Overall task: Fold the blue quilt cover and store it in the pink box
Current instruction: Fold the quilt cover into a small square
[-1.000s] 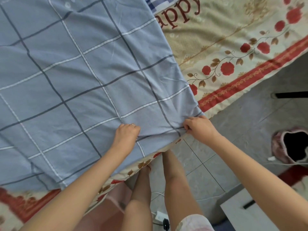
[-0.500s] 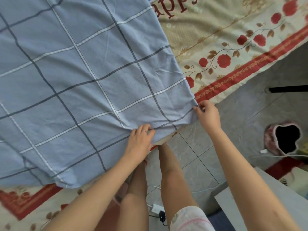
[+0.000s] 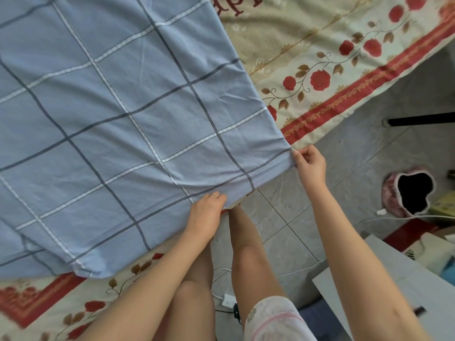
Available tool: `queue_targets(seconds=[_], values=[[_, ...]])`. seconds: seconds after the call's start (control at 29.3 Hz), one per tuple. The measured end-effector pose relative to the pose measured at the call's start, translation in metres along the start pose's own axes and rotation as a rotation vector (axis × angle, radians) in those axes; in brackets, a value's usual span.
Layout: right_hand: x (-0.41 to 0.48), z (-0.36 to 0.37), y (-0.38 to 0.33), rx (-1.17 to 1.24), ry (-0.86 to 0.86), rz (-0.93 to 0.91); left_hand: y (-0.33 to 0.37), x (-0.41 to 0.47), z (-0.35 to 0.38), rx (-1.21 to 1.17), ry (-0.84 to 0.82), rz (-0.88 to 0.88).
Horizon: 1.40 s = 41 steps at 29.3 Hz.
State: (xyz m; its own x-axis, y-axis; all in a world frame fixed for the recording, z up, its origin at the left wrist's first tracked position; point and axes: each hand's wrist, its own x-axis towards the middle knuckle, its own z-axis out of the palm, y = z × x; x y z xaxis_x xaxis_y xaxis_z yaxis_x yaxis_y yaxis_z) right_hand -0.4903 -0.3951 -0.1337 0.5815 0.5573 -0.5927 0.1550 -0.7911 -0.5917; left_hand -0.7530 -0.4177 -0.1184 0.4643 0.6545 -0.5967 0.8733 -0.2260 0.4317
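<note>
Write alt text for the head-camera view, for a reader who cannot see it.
A person's right hand pinches the near corner of a blue quilt cover while the left hand grips its near edge. The checked cover lies spread over a floral bedspread, next to a tiled floor.

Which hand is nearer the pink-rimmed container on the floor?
Right. The right hand pinches the corner of the blue quilt cover, left of the pink-rimmed container across floor tile. The left hand grips the cover's near edge, farther left.
</note>
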Motion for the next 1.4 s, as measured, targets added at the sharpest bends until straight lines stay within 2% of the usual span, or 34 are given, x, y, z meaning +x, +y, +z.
queue_targets(seconds=[0.27, 0.44, 0.55, 0.62, 0.65, 0.72, 0.75, 0.79, 0.82, 0.92, 0.96, 0.99, 1.03, 1.06, 1.13, 1.2, 1.23, 1.3, 1.37, 1.4], values=[[-0.003, 0.013, 0.01, 0.228, -0.066, 0.235, -0.007, 0.008, 0.003, 0.145, -0.039, 0.103], [-0.002, 0.007, 0.011, 0.086, 0.041, 0.106, -0.002, 0.011, 0.007, 0.108, -0.016, 0.109], [-0.007, 0.008, 0.01, -0.064, 0.122, 0.134, -0.004, 0.008, 0.004, 0.005, -0.148, 0.018], [-0.014, 0.008, 0.009, -0.078, 0.304, 0.226, -0.006, 0.009, 0.001, -0.033, -0.299, -0.015], [-0.014, 0.011, 0.002, -0.068, 0.388, 0.213, -0.007, 0.008, -0.004, -0.077, -0.273, -0.012], [-0.017, 0.015, -0.014, -0.108, 0.467, 0.021, -0.011, 0.01, -0.019, -0.099, 0.05, 0.069], [-0.017, 0.019, -0.023, -0.178, 0.448, -0.11, -0.017, 0.012, -0.027, -0.032, 0.224, 0.075], [-0.019, 0.031, -0.034, -0.257, 0.388, -0.248, -0.03, 0.012, -0.033, 0.046, 0.345, -0.011], [-0.024, 0.047, -0.045, -0.317, 0.3, -0.399, -0.048, 0.006, -0.038, 0.056, 0.336, -0.181], [-0.041, 0.094, -0.069, -0.489, -0.06, -0.742, -0.089, -0.032, -0.018, -0.114, -0.023, -0.789], [-0.045, 0.11, -0.074, -0.577, -0.188, -0.852, -0.099, -0.051, -0.004, -0.19, -0.094, -0.958], [-0.05, 0.129, -0.085, -0.698, -0.27, -0.99, -0.11, -0.073, 0.006, -0.289, -0.119, -1.072], [-0.045, 0.139, -0.093, -0.791, -0.3, -1.07, -0.113, -0.087, 0.014, -0.315, -0.131, -1.101], [-0.035, 0.144, -0.102, -0.861, -0.289, -1.04, -0.111, -0.095, 0.021, -0.296, -0.158, -1.068], [-0.037, 0.178, -0.122, -0.892, -0.248, -0.826, -0.124, -0.119, 0.032, -0.383, -0.161, -1.043], [-0.044, 0.207, -0.132, -0.846, -0.142, -0.604, -0.125, -0.128, 0.03, -0.461, -0.01, -0.986], [-0.053, 0.22, -0.128, -0.886, -0.151, -0.615, -0.122, -0.13, 0.027, -0.522, 0.132, -0.98], [-0.106, 0.273, -0.105, -0.977, -0.339, -0.789, -0.142, -0.145, 0.015, -0.543, 0.418, -1.028], [-0.161, 0.309, -0.062, -1.088, -0.56, -0.997, -0.162, -0.147, 0.005, -0.574, 0.605, -1.186], [-0.216, 0.334, -0.041, -1.15, -0.652, -1.136, -0.191, -0.172, 0.007, -0.63, 0.72, -1.294]])
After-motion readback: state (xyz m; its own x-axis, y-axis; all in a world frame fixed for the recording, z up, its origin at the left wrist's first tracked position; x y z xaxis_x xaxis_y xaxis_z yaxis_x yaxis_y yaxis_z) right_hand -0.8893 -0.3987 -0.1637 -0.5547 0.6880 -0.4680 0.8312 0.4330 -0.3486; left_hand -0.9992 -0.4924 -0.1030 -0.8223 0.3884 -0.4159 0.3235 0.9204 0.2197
